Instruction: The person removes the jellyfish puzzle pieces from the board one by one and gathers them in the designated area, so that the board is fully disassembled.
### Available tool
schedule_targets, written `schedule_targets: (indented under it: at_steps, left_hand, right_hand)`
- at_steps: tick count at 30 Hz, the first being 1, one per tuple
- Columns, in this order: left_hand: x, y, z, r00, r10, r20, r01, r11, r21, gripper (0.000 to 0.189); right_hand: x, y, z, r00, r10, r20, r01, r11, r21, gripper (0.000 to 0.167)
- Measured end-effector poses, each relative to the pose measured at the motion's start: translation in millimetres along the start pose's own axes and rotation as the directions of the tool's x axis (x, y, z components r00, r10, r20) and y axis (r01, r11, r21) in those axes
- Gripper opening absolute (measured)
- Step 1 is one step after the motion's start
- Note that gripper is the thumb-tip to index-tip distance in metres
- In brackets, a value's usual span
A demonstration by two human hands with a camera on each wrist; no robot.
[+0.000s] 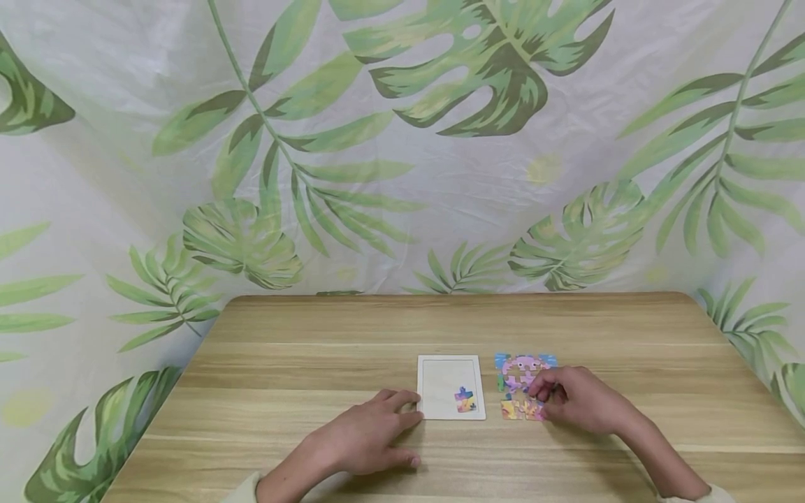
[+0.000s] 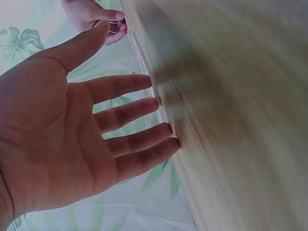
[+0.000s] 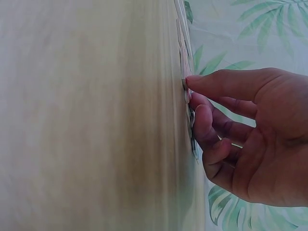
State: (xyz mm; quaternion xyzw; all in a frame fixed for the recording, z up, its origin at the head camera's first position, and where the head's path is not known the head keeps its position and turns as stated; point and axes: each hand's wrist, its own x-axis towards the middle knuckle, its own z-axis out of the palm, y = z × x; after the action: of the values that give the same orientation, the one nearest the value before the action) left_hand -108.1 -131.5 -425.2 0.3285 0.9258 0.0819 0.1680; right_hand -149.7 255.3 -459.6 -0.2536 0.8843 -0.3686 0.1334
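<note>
A white puzzle tray point(image 1: 440, 381) lies flat on the table, with a few joined puzzle pieces point(image 1: 465, 401) in its lower right corner. My left hand point(image 1: 371, 434) touches the tray's left edge with its fingertips; in the left wrist view the fingers are straight and spread. Right of the tray lies a colourful group of puzzle pieces point(image 1: 520, 363) showing a pink figure. Over its lower right part my right hand point(image 1: 585, 402) pinches a puzzle piece point(image 3: 185, 85) between thumb and finger. Its other fingers are curled, and they hide part of the group.
The wooden table point(image 1: 302, 363) runs back to a leaf-patterned cloth point(image 1: 390, 202) hanging behind it. Loose yellow puzzle pieces point(image 1: 509, 411) lie at the front of the group, between the tray and my right hand.
</note>
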Motion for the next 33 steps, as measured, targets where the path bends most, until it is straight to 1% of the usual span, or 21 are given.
schedule_targets:
  at_steps: [5, 12, 20, 26, 33]
  left_hand:
    - [0.4, -0.3, 0.1, 1.000, -0.003, 0.002, 0.003, 1.000, -0.006, 0.065]
    - [0.5, -0.6, 0.8, 1.000, -0.001, -0.002, 0.001, 1.000, -0.001, 0.065]
    - [0.1, -0.6, 1.2, 1.000, 0.001, -0.009, -0.001, 1.000, 0.004, 0.065]
    - [-0.2, -0.4, 1.0, 1.000, 0.004, -0.011, -0.004, 1.000, 0.006, 0.064]
    - [-0.2, -0.2, 0.9, 1.000, 0.006, -0.010, -0.006, 1.000, 0.010, 0.064]
  right_hand:
    - [-0.2, -0.1, -0.2, 1.000, 0.002, -0.002, -0.002, 1.000, -0.005, 0.021]
    - [0.6, -0.1, 1.2, 1.000, -0.018, -0.010, 0.018, 1.000, -0.013, 0.021]
    - [2.1, -2.0, 1.4, 1.000, -0.022, -0.013, 0.022, 1.000, 0.001, 0.019]
    - [9.1, -8.5, 5.0, 0.999, -0.037, -0.014, 0.037, 0.999, 0.002, 0.018]
    - [21.1, -20.2, 8.2, 1.000, -0.026, -0.001, 0.026, 1.000, 0.014, 0.020]
